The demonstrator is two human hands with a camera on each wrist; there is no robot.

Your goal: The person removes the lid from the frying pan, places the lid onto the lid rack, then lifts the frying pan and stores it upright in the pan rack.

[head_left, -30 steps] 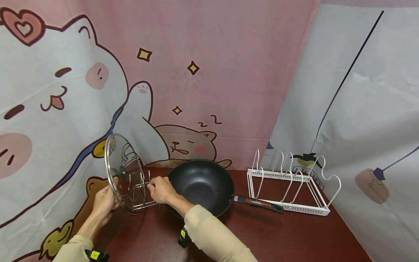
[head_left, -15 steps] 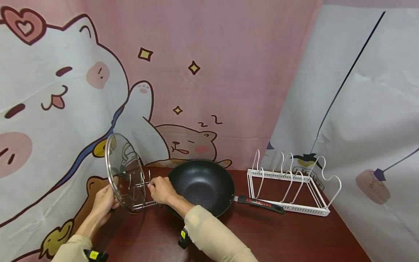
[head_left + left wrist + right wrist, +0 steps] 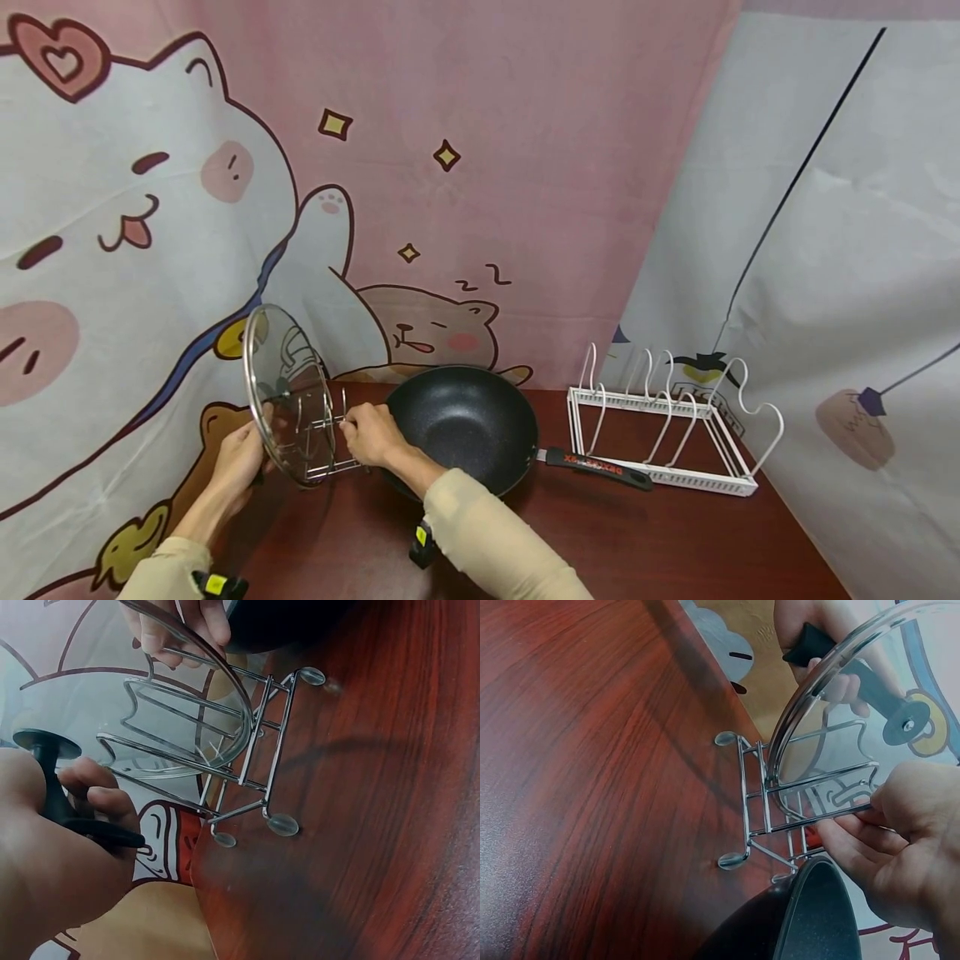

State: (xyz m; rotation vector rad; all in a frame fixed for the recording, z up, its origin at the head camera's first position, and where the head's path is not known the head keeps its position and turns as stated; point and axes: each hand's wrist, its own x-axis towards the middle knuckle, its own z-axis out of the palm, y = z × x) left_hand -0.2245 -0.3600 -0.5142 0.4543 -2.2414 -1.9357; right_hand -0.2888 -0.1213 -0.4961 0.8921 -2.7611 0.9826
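A round glass lid (image 3: pixel 288 375) with a steel rim stands nearly upright in a small wire rack (image 3: pixel 333 467) at the left of the table. My left hand (image 3: pixel 238 458) grips the lid's black knob (image 3: pixel 54 780), seen clearly in the left wrist view. With its fingers and thumb, my right hand (image 3: pixel 372 435) pinches the rack's side wire, as the right wrist view shows. The rack's clear round feet (image 3: pixel 283 825) rest on the table. Just right of the rack lies a black wok (image 3: pixel 465 425), partly behind my right forearm.
The wok's black handle (image 3: pixel 600 468) points right, toward a white rack (image 3: pixel 701 478) with several upright curved dividers. All stand on a reddish-brown table (image 3: pixel 720 542). A pink and white printed curtain (image 3: pixel 540 183) hangs close behind and at both sides.
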